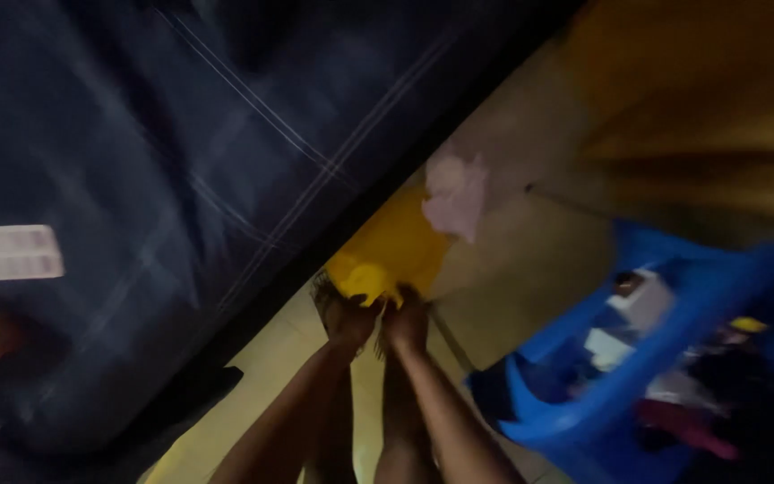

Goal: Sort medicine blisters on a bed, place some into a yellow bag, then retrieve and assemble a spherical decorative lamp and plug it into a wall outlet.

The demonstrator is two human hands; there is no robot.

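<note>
I saw my left hand (347,318) and right hand (405,324) side by side, fingers curled tight onto the near edge of a yellow cloth (387,255). Just past my fingertips lay a pale pink rag (455,193). A blue basket (584,394) sat to their right, a dark mattress (154,179) to their left.
</note>
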